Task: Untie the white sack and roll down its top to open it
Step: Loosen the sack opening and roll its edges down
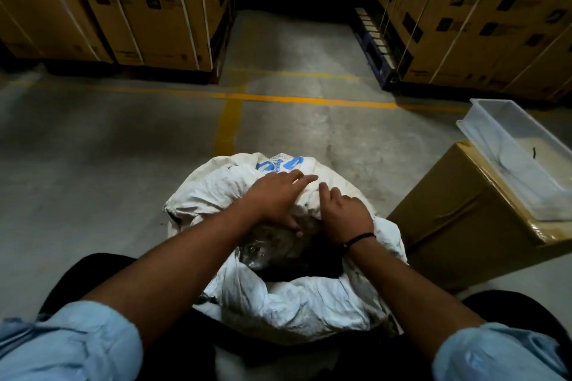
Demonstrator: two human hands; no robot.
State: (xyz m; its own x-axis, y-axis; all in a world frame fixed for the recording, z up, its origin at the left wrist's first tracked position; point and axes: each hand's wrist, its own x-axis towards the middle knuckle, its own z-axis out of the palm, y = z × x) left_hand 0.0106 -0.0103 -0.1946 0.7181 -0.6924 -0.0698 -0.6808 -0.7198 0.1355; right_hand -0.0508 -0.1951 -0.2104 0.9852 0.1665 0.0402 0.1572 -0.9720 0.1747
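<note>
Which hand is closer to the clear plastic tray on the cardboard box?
Right. The right hand holds the white sack's rim on the side facing the clear tray; the left hand lies flat on the sack just beyond it, farther from the tray.

I am looking down at a grey concrete floor [123, 164] that is carrying painted yellow lines [278, 98]. The white sack [278, 303] is sitting on it close to me, and a brown cardboard box [464, 226] is standing just beside the sack on its right. Farther off, dark pallets [380, 52] are resting on the floor, bearing stacked cartons [139, 9].
</note>
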